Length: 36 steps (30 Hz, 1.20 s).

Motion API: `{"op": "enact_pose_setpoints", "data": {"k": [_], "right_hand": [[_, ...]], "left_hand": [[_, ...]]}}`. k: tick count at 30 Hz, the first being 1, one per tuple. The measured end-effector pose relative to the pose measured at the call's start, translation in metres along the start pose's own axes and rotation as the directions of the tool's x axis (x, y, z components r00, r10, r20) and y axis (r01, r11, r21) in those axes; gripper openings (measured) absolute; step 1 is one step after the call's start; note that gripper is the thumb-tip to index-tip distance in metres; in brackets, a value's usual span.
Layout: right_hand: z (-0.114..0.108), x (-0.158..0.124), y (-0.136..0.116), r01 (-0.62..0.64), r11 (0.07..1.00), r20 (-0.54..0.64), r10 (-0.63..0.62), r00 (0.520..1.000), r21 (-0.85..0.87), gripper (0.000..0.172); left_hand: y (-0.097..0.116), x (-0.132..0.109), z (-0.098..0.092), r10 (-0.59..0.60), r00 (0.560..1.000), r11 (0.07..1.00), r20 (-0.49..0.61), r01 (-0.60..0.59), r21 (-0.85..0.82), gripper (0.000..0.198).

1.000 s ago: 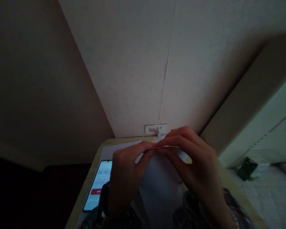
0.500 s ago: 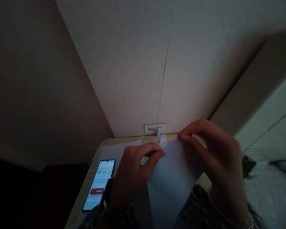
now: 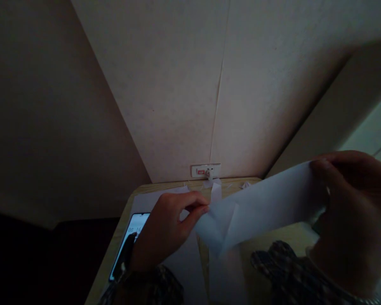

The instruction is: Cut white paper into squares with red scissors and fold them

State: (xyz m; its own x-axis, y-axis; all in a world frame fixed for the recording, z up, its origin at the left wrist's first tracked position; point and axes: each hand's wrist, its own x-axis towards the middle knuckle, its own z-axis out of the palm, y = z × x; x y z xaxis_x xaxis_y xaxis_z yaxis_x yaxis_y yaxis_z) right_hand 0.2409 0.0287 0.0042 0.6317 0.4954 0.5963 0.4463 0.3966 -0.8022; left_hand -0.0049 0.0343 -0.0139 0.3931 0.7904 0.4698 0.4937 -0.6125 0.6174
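Note:
A sheet of white paper (image 3: 269, 201) stretches between my two hands above the small wooden table (image 3: 274, 237). Its left end shows a crease and a flap. My left hand (image 3: 173, 224) pinches the left corner between thumb and fingertips. At the far right, my right hand (image 3: 352, 212) grips the other end, its fingers partly dark and hidden. Below the held sheet, another white strip of paper (image 3: 227, 275) lies on the table. Beneath my left forearm, more white paper (image 3: 186, 264) rests on the tabletop.
A lit phone (image 3: 139, 220) lies on the paper at the left, partly covered by my left wrist. On the wall behind is a socket (image 3: 205, 170) with a plug in it. Paper scraps (image 3: 216, 192) sit along the table's back edge.
My right hand has moved far to the right with its end of the paper, which has swung from hanging down to stretched sideways. My left hand has shifted slightly left, still pinching.

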Motion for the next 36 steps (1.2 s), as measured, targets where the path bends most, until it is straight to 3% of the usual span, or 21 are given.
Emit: {"op": "enact_pose_setpoints", "data": {"k": [4, 7, 9, 11, 13, 16, 18, 20, 21, 23, 25, 28, 31, 36], "right_hand": [[-0.002, 0.0, -0.001, 0.054, 0.987, 0.099, -0.07, 0.993, 0.154, 0.022], [-0.01, 0.002, 0.004, 0.1, 0.947, 0.304, -0.196, 0.932, 0.304, 0.026], [-0.017, 0.005, 0.009, 0.077, 0.932, 0.488, -0.255, 0.835, 0.355, 0.018], [-0.02, 0.01, 0.012, 0.025, 0.94, 0.677, -0.263, 0.688, 0.34, 0.014], [-0.016, 0.013, 0.012, -0.011, 0.957, 0.803, -0.238, 0.547, 0.291, 0.022], [0.003, 0.01, 0.011, -0.03, 0.974, 0.878, -0.188, 0.44, 0.224, 0.026], [0.02, 0.001, 0.012, -0.055, 0.989, 0.882, -0.094, 0.461, 0.134, 0.024], [0.038, -0.01, 0.014, -0.116, 0.989, 0.869, -0.02, 0.494, 0.089, 0.029], [0.046, -0.016, 0.014, -0.145, 0.984, 0.859, -0.015, 0.511, 0.103, 0.032], [0.059, -0.027, 0.014, -0.244, 0.954, 0.87, -0.034, 0.492, 0.175, 0.034], [0.067, -0.034, 0.011, -0.319, 0.914, 0.852, -0.05, 0.521, 0.249, 0.029], [0.07, -0.037, 0.003, -0.38, 0.868, 0.803, -0.036, 0.594, 0.32, 0.007], [0.065, -0.037, -0.002, -0.39, 0.856, 0.761, -0.006, 0.648, 0.339, 0.019], [0.059, -0.039, -0.004, -0.361, 0.857, 0.693, 0.007, 0.721, 0.367, 0.012]], "left_hand": [[-0.009, -0.003, -0.008, 0.064, 0.99, 0.991, -0.125, -0.049, 0.122, 0.014], [-0.019, -0.004, -0.017, 0.13, 0.958, 0.965, -0.256, -0.063, 0.254, 0.01], [-0.025, -0.004, -0.024, 0.208, 0.932, 0.943, -0.298, -0.109, 0.315, 0.012], [-0.03, -0.005, -0.03, 0.282, 0.897, 0.92, -0.34, -0.152, 0.361, 0.015], [-0.03, -0.005, -0.033, 0.329, 0.853, 0.906, -0.406, -0.164, 0.39, 0.018], [-0.028, -0.007, -0.032, 0.336, 0.779, 0.93, -0.53, -0.183, 0.32, 0.024], [-0.026, -0.008, -0.029, 0.294, 0.754, 0.955, -0.588, -0.205, 0.214, 0.026], [-0.026, -0.009, -0.026, 0.245, 0.76, 0.968, -0.602, -0.231, 0.101, 0.025], [-0.026, -0.009, -0.024, 0.23, 0.769, 0.968, -0.597, -0.246, 0.056, 0.025], [-0.024, -0.008, -0.02, 0.213, 0.779, 0.959, -0.59, -0.283, -0.027, 0.024], [-0.021, -0.007, -0.016, 0.183, 0.78, 0.943, -0.598, -0.311, -0.117, 0.024], [-0.01, -0.007, -0.012, 0.01, 0.805, 0.924, -0.593, -0.235, -0.303, 0.028], [-0.003, -0.007, -0.012, -0.116, 0.817, 0.89, -0.565, -0.166, -0.424, 0.028], [-0.003, -0.003, -0.016, -0.282, 0.823, 0.73, -0.492, -0.148, -0.667, 0.009]]}}
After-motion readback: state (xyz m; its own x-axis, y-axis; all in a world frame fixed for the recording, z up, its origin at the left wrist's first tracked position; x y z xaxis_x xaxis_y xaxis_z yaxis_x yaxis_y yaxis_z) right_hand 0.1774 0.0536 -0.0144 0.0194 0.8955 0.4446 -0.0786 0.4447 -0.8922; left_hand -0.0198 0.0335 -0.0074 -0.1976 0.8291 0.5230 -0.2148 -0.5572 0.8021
